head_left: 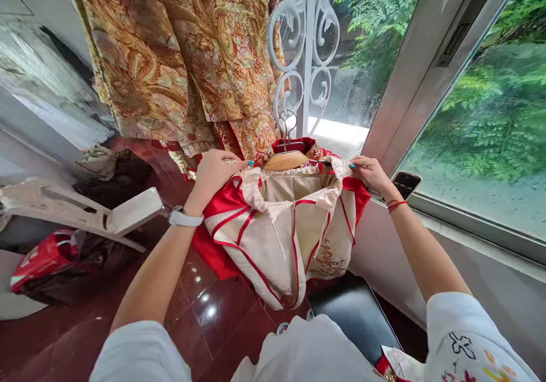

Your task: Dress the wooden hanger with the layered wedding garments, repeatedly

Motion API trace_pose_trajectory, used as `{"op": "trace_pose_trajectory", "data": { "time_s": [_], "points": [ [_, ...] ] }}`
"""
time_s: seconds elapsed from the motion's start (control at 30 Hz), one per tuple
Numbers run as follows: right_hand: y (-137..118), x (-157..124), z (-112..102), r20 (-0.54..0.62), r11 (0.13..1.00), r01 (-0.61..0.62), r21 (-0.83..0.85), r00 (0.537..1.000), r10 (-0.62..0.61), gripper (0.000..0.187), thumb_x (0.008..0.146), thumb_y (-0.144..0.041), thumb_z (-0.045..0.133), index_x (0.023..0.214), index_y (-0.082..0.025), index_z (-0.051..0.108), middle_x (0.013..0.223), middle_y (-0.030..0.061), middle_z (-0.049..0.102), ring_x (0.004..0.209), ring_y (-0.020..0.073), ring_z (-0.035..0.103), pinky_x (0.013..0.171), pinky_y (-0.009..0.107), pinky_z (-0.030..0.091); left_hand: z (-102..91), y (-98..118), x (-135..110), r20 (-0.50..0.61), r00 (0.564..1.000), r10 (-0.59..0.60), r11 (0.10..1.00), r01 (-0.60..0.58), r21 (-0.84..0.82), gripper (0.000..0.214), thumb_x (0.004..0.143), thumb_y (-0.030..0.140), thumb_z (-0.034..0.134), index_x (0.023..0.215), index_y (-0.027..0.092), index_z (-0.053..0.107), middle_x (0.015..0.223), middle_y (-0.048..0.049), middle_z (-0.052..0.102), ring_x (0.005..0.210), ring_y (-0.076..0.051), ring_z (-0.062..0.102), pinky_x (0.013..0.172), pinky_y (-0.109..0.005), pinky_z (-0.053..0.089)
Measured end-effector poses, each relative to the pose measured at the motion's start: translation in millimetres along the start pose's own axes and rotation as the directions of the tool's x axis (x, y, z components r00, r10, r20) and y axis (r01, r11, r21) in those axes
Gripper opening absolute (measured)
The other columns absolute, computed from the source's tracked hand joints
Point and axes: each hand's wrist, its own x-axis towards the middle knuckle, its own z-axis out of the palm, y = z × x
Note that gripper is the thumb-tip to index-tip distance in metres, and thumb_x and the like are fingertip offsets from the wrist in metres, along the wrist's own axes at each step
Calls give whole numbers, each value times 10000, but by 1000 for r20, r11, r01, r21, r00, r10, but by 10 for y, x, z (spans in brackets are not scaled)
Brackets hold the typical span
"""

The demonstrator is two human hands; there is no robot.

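Observation:
A cream skirt [273, 240] with red piping, gathered waistband and dangling drawstring cords is stretched wide in front of me, its waist opening facing up. My left hand [218, 174] is closed on the left end of the waistband, thumb along the edge. At the opposite end my right hand [370, 173] pinches the waistband. Right behind the opening sits a wooden hanger [285, 160] with a metal hook, and a red and gold embroidered garment [315, 150] shows around it. Whether the skirt is fastened to the hanger I cannot tell.
Gold brocade garments [179, 58] hang at the back left, beside a white scrolled metal grille [307, 58]. A phone [406, 186] leans on the window sill at right. Below stands a black-topped seat [354, 314]. White folding chair [132, 208] and red bag [46, 257] are at left.

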Motion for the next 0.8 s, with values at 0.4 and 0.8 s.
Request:
{"op": "trace_pose_trajectory", "data": {
  "time_s": [0.4, 0.8],
  "points": [
    [-327, -240, 406, -313, 914, -27, -406, 943, -111, 412, 899, -271, 524, 1294, -227, 633, 1192, 117, 645, 1091, 286, 603, 976, 464, 482, 268, -623, -618, 50, 968, 245, 962, -236, -138, 399, 964, 322, 382, 1269, 191, 604, 1336, -130, 567, 1284, -249, 519, 1131, -429, 393],
    [-728, -461, 1190, 374, 817, 376, -437, 902, -215, 277, 1005, -159, 428, 998, -235, 695, 890, 42, 713, 905, 218, 650, 1176, 640, 193, 580, 97, -467, -29, 685, 728, 681, -716, 154, 282, 936, 99, 451, 860, 204, 701, 835, -34, 699, 845, -190, 631, 1002, -434, 462]
  ]
}}
